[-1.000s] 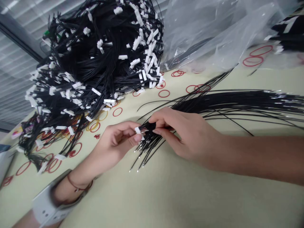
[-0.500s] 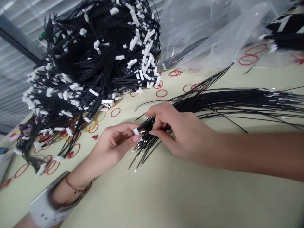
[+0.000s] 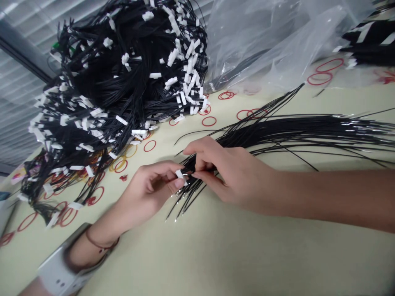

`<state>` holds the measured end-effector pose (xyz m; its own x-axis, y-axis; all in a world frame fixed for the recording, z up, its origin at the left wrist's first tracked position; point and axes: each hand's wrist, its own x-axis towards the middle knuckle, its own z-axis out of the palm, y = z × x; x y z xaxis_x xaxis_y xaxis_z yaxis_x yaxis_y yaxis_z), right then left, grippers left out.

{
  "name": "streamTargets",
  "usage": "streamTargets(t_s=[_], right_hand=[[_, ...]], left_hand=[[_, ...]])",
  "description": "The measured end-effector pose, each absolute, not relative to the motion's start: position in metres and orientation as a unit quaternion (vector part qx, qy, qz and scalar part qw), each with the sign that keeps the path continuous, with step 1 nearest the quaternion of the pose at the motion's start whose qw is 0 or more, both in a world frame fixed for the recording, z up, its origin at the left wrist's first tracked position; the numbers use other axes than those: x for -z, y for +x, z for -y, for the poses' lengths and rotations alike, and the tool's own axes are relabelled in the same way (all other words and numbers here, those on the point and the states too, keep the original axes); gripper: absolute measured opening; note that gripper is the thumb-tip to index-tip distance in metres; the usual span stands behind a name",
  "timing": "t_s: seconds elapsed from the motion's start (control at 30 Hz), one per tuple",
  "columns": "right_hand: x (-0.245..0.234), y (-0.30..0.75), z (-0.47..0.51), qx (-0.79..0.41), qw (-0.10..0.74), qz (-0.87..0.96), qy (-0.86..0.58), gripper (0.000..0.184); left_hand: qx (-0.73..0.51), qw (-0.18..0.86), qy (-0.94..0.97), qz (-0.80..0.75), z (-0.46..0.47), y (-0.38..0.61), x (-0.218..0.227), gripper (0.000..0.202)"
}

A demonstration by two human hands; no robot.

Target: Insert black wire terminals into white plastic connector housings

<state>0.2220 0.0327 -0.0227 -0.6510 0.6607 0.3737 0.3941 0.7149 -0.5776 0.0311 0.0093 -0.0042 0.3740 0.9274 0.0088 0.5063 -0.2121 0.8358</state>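
Observation:
Between thumb and fingers, my left hand point(image 3: 157, 185) grips a small white connector housing point(image 3: 180, 174). Right beside it, my right hand point(image 3: 231, 172) pinches a thin black wire point(image 3: 189, 173) whose tip is at the connector; whether the tip sits inside I cannot tell. Under both hands lies a loose bundle of black wires point(image 3: 277, 129) with shiny metal terminals at its ends. Some of those terminals point(image 3: 175, 220) stick out below my left fingertips. The curled fingers of my right hand hide part of the bundle.
A big heap of black wires with white connectors point(image 3: 132, 78) stands at the back left, against window blinds point(image 3: 18, 111). A clear plastic bag point(image 3: 262, 37) lies at the back. Red rubber bands point(image 3: 209, 121) are scattered over the pale table point(image 3: 231, 255). More black cables point(image 3: 370, 41) sit far right.
My right hand has shifted slightly left, bringing the wire tip up to the connector. My left hand keeps hold of the connector, almost in the same place.

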Motion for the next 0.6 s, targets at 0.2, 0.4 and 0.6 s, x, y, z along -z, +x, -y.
streamTargets(t_s=[0.2, 0.4, 0.6], right_hand=[[0.03, 0.222, -0.034, -0.185, 0.324, 0.888, -0.268, 0.032], [0.027, 0.222, -0.033, -0.159, 0.316, 0.909, -0.222, 0.024], [0.027, 0.22, -0.033, -0.142, 0.35, 0.906, -0.192, 0.019]], left_hand=[[-0.253, 0.345, 0.757, -0.493, -0.006, 0.039, 0.001, 0.005], [-0.236, 0.314, 0.767, -0.506, -0.003, 0.043, 0.001, 0.016], [-0.247, 0.318, 0.765, -0.503, 0.0, 0.045, -0.001, 0.015]])
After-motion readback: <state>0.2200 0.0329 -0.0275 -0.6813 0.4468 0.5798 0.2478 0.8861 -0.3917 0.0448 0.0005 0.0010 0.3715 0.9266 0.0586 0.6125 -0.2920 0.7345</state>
